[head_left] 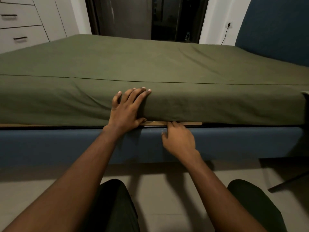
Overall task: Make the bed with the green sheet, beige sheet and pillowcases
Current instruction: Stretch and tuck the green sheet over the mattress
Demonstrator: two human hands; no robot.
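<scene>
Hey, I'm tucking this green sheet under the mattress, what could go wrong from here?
The right hand has fingertips in the gap above the wooden board; if the left hand eases off, the mattress may pinch them. Creases in the green sheet left of that hand could get tucked in.

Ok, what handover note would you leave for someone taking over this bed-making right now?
Hands: left hand flat against the green sheet on the bed's near side; right hand has its fingertips hidden in the gap between sheet and blue bed frame.
Done: green sheet covers the top and near side.
Left: finish tucking this edge; beige sheet and pillowcases, neither in view.
</scene>
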